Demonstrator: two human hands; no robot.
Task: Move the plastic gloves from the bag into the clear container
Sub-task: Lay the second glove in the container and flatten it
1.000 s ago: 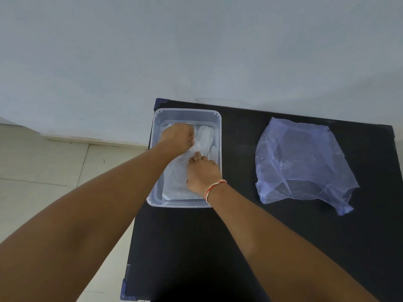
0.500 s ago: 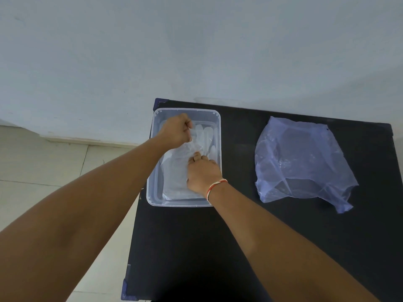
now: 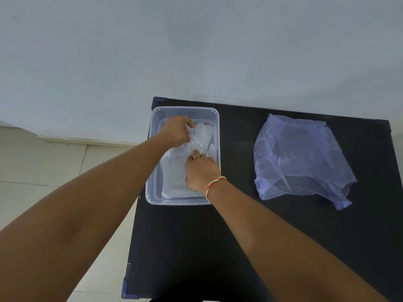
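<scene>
A clear rectangular container (image 3: 155, 188) sits at the far left of the black table. Thin see-through plastic gloves (image 3: 174, 173) lie inside it, their finger ends (image 3: 204, 132) pointing toward the wall. My left hand (image 3: 175, 130) is inside the container's far half, fingers closed on a bunched fold of glove. My right hand (image 3: 201, 171) presses down on the gloves in the near right part, fingertips pinching the plastic. The pale blue plastic bag (image 3: 298, 158) lies crumpled and flat on the table to the right, apart from both hands.
The black table (image 3: 229, 236) stands against a pale wall (image 3: 196, 51). Its left edge runs just beside the container, with tiled floor (image 3: 43, 166) below. A red and white thread band circles my right wrist (image 3: 214, 184).
My left hand has lifted slightly and moved toward the wall, pulling the bunched glove plastic up with it. My right hand has stayed pressed on the gloves. The bag has not moved.
</scene>
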